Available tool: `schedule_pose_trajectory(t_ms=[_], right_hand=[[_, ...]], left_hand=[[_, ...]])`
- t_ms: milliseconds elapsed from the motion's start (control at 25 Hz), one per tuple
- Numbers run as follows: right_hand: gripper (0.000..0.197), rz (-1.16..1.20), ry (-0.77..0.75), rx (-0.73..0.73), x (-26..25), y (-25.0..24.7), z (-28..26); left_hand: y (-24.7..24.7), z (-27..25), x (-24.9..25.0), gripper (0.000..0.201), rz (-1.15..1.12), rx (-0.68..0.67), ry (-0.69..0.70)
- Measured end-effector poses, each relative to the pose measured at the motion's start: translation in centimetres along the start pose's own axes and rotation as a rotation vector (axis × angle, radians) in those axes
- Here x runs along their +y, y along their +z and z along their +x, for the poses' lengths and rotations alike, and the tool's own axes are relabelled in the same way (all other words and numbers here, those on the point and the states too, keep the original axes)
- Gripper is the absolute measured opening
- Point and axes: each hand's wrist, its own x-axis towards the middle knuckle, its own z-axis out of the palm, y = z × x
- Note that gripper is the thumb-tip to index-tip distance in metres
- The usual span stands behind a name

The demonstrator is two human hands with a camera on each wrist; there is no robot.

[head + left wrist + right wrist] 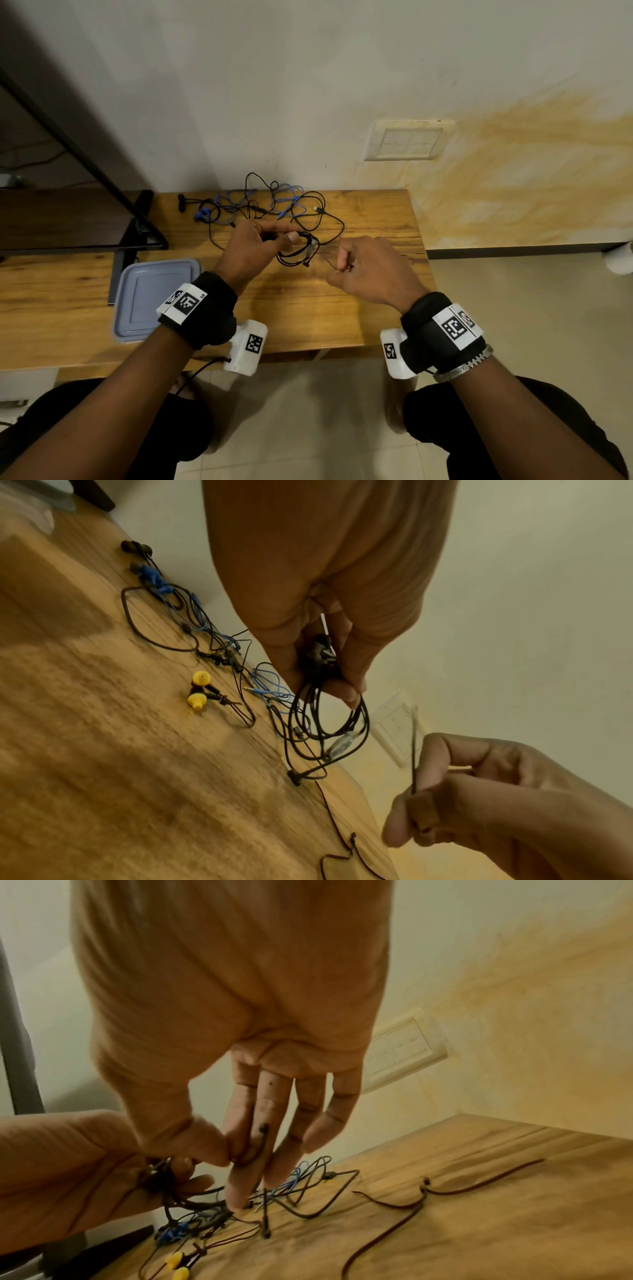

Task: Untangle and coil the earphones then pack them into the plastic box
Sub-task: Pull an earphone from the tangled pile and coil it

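Above the wooden table [342, 308], my left hand [281, 238] grips a small coil of black earphones [298, 253], with several loops hanging below the fingers [342, 674]. The coil [329, 723] carries a clear inline remote. My right hand [342, 265] is just right of the coil and pinches the loose end of the same black cable [260, 1139] between thumb and forefinger. A blue-grey plastic box [154, 298] lies flat at the left of the table; I cannot tell whether it is the box or only its lid.
A tangle of black and blue earphones [270, 205] lies along the back edge by the wall. Yellow-tipped earbuds [198, 693] lie near it. Brown cable [394, 1229] trails across the table to the right. A black metal stand [137, 233] is at the left.
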Motion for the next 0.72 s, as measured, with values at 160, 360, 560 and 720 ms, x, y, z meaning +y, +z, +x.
schedule_pose_trajectory(t_ms=[160, 360, 560, 720], right_hand=[[0.023, -0.02, 0.028, 0.025, -0.6, 0.8, 1.3], [0.015, 0.239, 0.141, 0.033, -1.3, 0.8, 2.3], [0.01, 0.565, 0.264, 0.015, -1.7, 0.3, 2.4], [0.015, 0.516, 0.278, -0.063, -1.8, 0.7, 2.4]], left_hand=[[0.3, 0.0, 0.3, 0.019, -0.027, 0.006, 0.05], [0.5, -0.1, 0.7, 0.021, -0.044, -0.032, 0.101], [0.6, -0.2, 0.9, 0.021, -0.06, -0.036, 0.131], [0.6, -0.1, 0.8, 0.021, -0.072, 0.015, 0.149]])
